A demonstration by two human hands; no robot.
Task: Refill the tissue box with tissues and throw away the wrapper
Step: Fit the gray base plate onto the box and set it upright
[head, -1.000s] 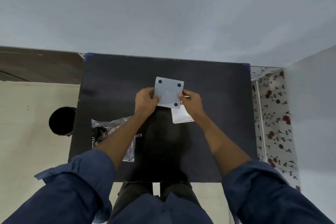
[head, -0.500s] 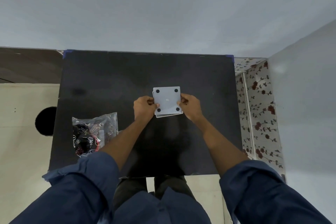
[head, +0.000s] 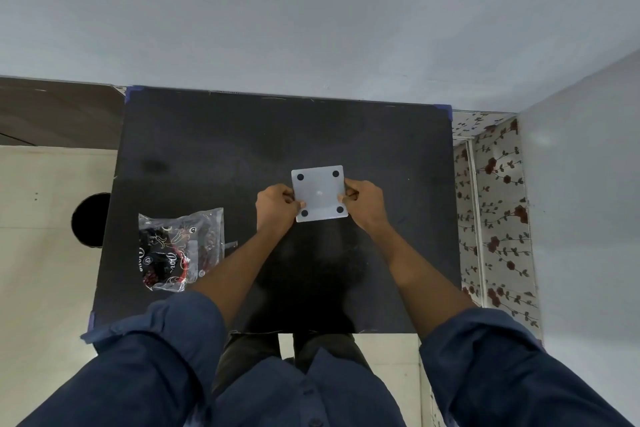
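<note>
A square white tissue box lies upside down on the black table, its flat base with a black foot at each corner facing up. My left hand grips its left edge and my right hand grips its right edge. The clear plastic wrapper with black and red print lies flat at the table's front left, apart from both hands. The tissues themselves are hidden.
A round black bin stands on the pale floor just left of the table. A grey wall runs behind the table. Floral-patterned covering and another grey wall lie close to the table's right edge.
The lifted base plate has come down flat onto the white box beneath it, and both hands now press its sides. My left arm no longer covers the wrapper.
</note>
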